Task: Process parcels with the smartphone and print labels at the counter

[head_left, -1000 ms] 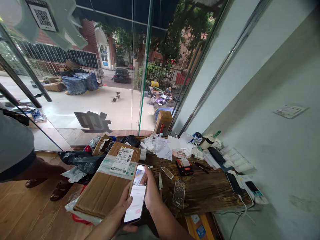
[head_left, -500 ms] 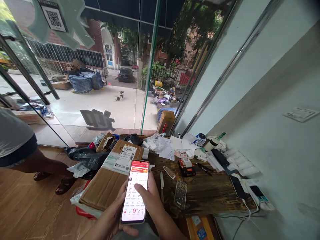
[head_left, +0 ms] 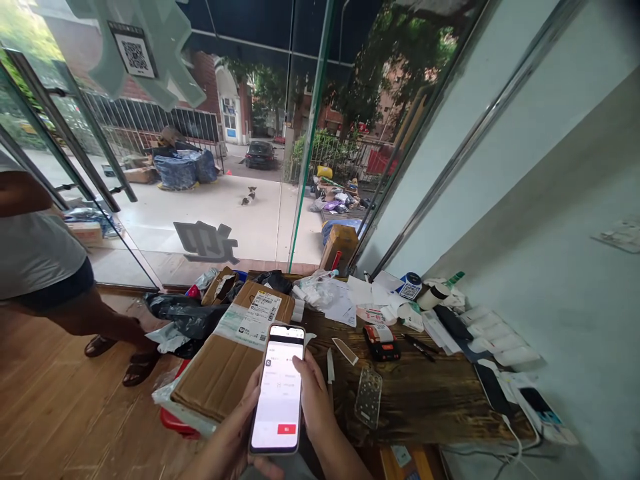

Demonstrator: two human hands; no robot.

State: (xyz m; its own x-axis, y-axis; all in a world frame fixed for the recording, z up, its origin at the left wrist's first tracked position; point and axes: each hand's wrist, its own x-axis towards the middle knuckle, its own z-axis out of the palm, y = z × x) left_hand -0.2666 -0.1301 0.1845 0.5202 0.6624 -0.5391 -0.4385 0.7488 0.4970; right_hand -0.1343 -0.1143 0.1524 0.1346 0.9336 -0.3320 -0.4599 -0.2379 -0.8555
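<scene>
A smartphone [head_left: 277,400] with a lit, mostly white screen and a red button near its bottom is held upright between both hands. My left hand [head_left: 247,407] wraps its left edge and underside. My right hand [head_left: 315,387] grips the right edge, its thumb over the upper right of the screen. Close to the right hand lie a knife [head_left: 331,367], a pale blade-shaped piece [head_left: 345,351] and a clear dotted phone case [head_left: 369,397]. Left of the phone rests a taped cardboard box [head_left: 225,367] with a shipping label.
A small black-and-orange printer [head_left: 381,342], papers [head_left: 340,310], pens [head_left: 420,347] and a charging phone [head_left: 493,387] lie on the wooden table [head_left: 425,407]. Another person [head_left: 45,253] stands at the left by the glass door. Black plastic bags [head_left: 185,317] sit beside the box.
The phone screen went from a red-topped icon page to a mostly white page. My right thumb moved up and right. The view shifted slightly, and the other person shows more.
</scene>
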